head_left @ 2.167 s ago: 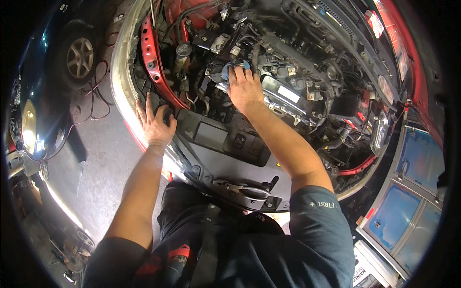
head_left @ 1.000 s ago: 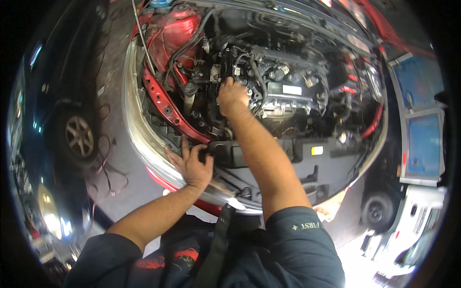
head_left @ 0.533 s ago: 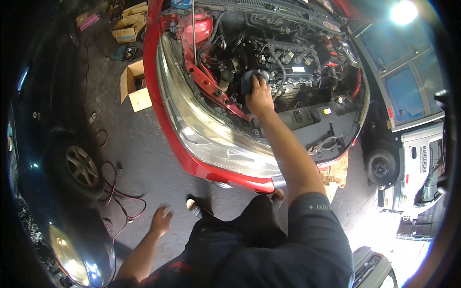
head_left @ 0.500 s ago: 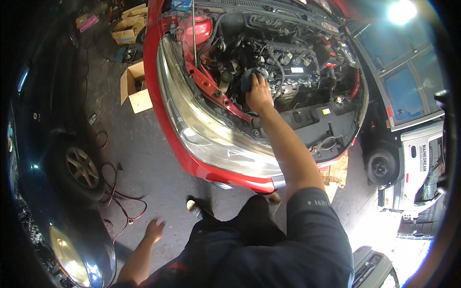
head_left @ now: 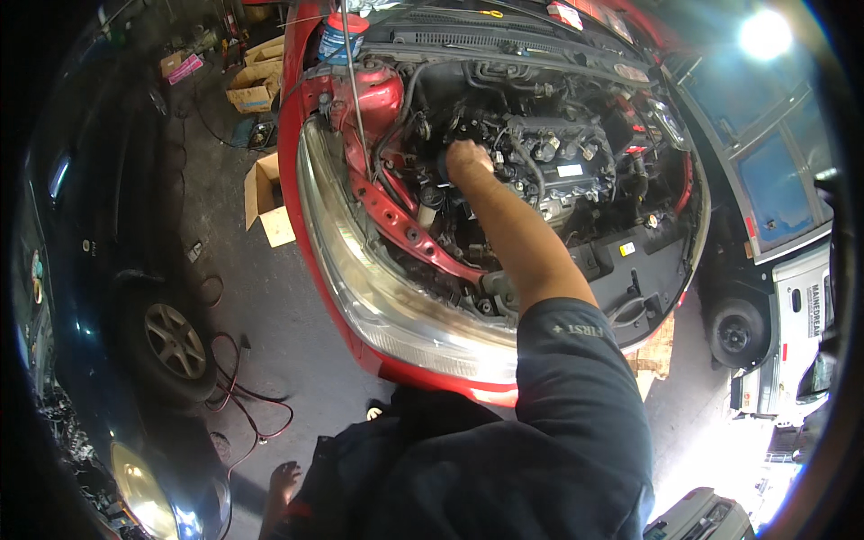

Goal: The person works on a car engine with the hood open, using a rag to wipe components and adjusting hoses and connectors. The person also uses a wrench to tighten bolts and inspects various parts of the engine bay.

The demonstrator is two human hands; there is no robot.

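My right hand (head_left: 468, 162) reaches into the engine bay of the red car, fingers curled over a dark blue-grey cloth (head_left: 447, 167) at the left side of the engine (head_left: 562, 148), beside the hoses. Its fingertips are mostly hidden. My left hand (head_left: 286, 479) hangs low at my side, off the car, fingers loosely apart with nothing visible in them. A black plastic cover (head_left: 643, 279) runs along the bay's front, with a metal pliers-like tool (head_left: 627, 315) lying on it. The headlight (head_left: 346, 288) lies below my right arm.
A blue bucket with red rim (head_left: 340, 40) stands by a prop rod. Cardboard boxes (head_left: 268, 202) and red hoses (head_left: 236, 391) lie on the floor. A dark car (head_left: 94, 270) is at the left, a white vehicle (head_left: 796, 319) and blue-panelled metal frame (head_left: 774, 189) at the right.
My left hand has left the car's front edge and dropped to my side. My right hand stays at the engine's left side with the cloth. The view has swung to show more floor.
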